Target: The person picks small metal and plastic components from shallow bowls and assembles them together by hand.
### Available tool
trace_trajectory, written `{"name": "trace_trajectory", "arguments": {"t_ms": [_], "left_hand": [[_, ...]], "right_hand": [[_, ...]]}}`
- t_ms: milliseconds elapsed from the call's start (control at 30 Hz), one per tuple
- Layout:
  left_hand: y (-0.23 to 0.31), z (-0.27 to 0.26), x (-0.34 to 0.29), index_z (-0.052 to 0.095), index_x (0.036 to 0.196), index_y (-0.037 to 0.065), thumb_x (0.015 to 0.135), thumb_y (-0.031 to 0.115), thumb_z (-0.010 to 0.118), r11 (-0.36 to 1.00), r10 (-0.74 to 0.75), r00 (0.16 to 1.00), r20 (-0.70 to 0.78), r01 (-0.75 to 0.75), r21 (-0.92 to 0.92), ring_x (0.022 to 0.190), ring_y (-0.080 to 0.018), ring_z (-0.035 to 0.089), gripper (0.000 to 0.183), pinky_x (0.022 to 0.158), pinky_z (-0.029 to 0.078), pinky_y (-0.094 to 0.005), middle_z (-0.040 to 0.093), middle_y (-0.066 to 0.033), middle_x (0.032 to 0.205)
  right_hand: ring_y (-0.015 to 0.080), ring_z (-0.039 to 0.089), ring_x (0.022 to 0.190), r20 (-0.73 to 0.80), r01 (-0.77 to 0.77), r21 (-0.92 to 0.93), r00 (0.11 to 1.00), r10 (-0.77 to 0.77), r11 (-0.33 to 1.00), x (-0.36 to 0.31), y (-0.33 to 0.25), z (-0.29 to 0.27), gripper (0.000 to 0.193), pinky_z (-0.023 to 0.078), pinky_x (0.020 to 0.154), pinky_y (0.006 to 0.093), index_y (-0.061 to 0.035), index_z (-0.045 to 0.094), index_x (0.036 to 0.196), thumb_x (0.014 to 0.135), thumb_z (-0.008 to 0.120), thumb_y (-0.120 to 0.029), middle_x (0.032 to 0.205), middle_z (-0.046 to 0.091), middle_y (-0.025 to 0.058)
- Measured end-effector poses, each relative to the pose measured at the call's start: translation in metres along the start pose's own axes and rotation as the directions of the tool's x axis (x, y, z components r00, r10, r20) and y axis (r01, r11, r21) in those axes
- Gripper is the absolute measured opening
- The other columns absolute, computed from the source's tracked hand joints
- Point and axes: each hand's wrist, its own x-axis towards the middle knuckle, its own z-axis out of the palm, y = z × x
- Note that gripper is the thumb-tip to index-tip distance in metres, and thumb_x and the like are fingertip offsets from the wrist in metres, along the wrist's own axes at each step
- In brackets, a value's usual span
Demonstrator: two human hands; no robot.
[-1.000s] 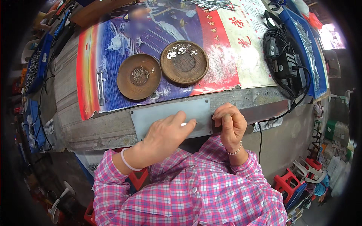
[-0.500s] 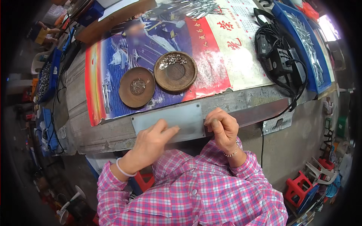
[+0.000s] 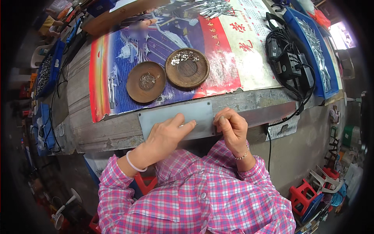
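Over a grey metal plate (image 3: 163,116) fixed at the table's front edge, my left hand (image 3: 167,130) is closed in a pinch. A small, thin, shiny metal piece (image 3: 180,126) shows at its fingers. Just right of the plate, my right hand (image 3: 233,126) is closed too, thumb against curled fingers; whatever it holds is hidden. Beyond the plate stand two round brown dishes. The left dish (image 3: 134,93) has a heap of thin metal pins (image 3: 148,81) in it. Small shiny round pieces (image 3: 184,57) lie in the far part of the right dish (image 3: 200,78).
A printed poster (image 3: 224,74) covers much of the table. At the right lie black cables with an adapter (image 3: 288,64), beside a blue tray (image 3: 331,91) of metal rods. More metal pieces (image 3: 212,8) are piled at the back. A blue bin (image 3: 58,58) stands left, a red stool (image 3: 302,197) lower right.
My left hand has moved right and slightly forward over the plate, closer to my right hand. The metal piece at its fingers now shows more clearly. The view has shifted slightly.
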Motion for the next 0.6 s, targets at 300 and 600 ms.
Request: {"name": "trace_trajectory", "arguments": {"t_ms": [300,600], "left_hand": [[0.011,0.007,-0.028,0.054,0.125,0.005,0.087,0.000,0.056,0.844,-0.120,0.976,-0.180,0.005,-0.537,0.065,-0.0202,0.058,0.038,0.060,0.049,-0.0296,0.060,-0.0132,0.096],[0.052,0.033,-0.047,0.044,0.130,0.002,0.097,0.004,0.049,-0.130,-0.574,0.819,-0.020,-0.115,-0.985,0.058,-0.0039,0.045,0.034,0.049,0.035,-0.0154,0.059,-0.0068,0.086]], "right_hand": [[0.0202,0.054,0.061,0.210,-0.036,-0.081,0.976,0.053,0.996,-0.014,-0.026,0.018,0.009,0.043,0.056,0.0296,0.0010,0.057,0.081,0.085,0.061,-0.006,0.073,0.056,0.0095],[0.0139,0.054,0.057,0.288,0.049,-0.107,0.958,-0.016,0.993,-0.007,-0.028,0.054,0.009,0.042,0.050,0.0266,0.0011,0.056,0.084,0.084,0.064,-0.004,0.078,0.058,0.0081]]}}
